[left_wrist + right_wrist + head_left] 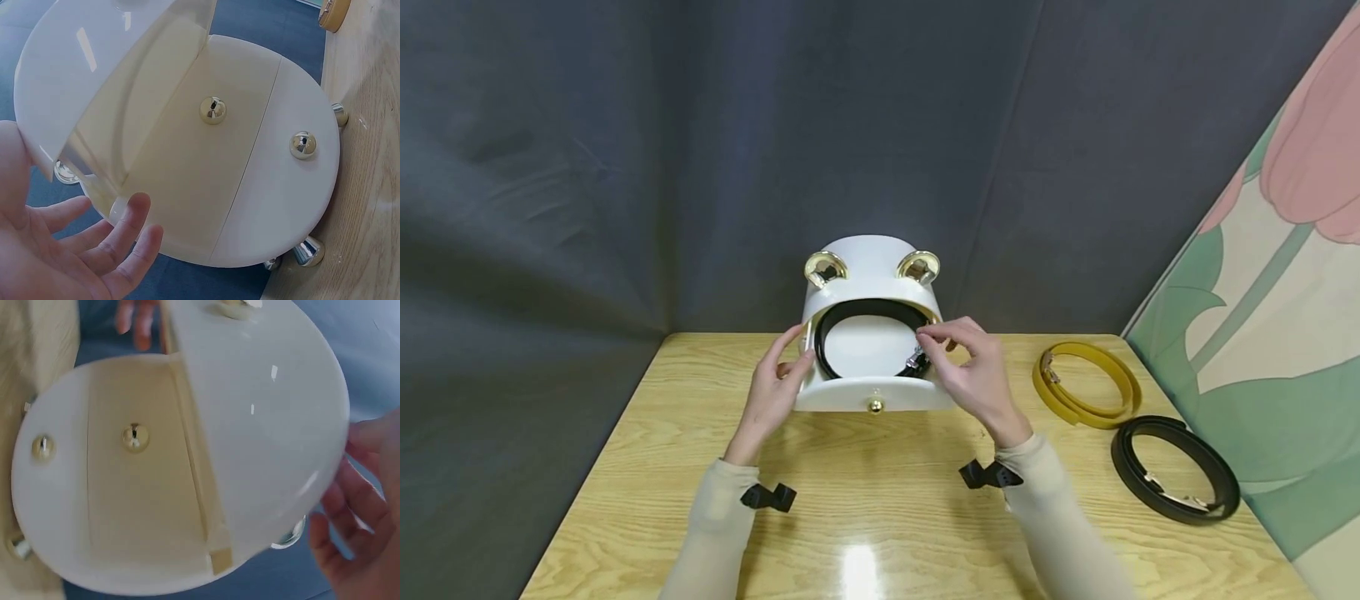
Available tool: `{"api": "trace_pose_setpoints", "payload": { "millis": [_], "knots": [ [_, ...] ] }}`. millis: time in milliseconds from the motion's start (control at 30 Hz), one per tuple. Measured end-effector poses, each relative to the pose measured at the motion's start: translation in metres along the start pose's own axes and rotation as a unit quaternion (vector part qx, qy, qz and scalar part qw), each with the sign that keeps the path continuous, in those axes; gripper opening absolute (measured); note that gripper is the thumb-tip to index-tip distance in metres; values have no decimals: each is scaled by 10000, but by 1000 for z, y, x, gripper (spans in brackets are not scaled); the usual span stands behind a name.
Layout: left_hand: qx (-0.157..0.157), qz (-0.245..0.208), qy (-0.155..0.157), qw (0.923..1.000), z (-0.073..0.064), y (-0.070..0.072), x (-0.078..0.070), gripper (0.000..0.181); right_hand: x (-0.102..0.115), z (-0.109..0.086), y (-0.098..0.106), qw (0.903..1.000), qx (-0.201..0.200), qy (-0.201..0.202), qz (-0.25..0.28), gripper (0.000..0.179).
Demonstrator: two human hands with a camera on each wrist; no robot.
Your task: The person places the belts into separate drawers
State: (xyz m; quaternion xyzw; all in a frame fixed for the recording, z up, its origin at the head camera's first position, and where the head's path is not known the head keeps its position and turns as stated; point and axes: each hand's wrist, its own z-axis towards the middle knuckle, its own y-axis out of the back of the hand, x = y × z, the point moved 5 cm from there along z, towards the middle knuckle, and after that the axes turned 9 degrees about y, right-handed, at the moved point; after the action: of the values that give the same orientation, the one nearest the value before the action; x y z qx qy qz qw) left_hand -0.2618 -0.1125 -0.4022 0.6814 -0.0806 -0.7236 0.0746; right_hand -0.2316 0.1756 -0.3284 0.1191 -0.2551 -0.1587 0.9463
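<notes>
A white rounded box point(871, 250) with gold round ears stands with its upper drawer point(831, 395) pulled out. Inside that drawer lies a coiled black belt point(872, 308), its silver buckle at the right. My left hand point(775, 387) holds the drawer's left side, thumb at the rim; in the left wrist view its other fingers point(128, 215) spread below the drawer. With thumb and forefinger together, my right hand point(973, 371) pinches the belt near the buckle at the drawer's right side. The right wrist view hides these fingertips behind the drawer front point(275, 419).
On the wooden table point(865, 500), a coiled yellow belt point(1097, 354) and another coiled black belt point(1217, 467) lie at the right. Dark cloth point(850, 125) hangs behind the box. Two lower panels of the box carry gold knobs, an upper one point(213, 110) and a lower one point(303, 144).
</notes>
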Motion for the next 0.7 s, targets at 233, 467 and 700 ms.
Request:
{"api": "trace_pose_setpoints", "payload": {
  "millis": [233, 467, 700],
  "knots": [
    [24, 71, 39, 10000, 0, 1, 0, 54, 36, -14, -8, 9779, -317, 1920, -769, 9],
    [26, 115, -1, 9999, 0, 1, -2, 55, 46, -36, -23, 9731, 263, 2227, -521, 16],
    [95, -20, 54, 9999, -1, 0, -1, 55, 48, -52, -36, 9698, 765, 2271, -447, 15]
  ]
}}
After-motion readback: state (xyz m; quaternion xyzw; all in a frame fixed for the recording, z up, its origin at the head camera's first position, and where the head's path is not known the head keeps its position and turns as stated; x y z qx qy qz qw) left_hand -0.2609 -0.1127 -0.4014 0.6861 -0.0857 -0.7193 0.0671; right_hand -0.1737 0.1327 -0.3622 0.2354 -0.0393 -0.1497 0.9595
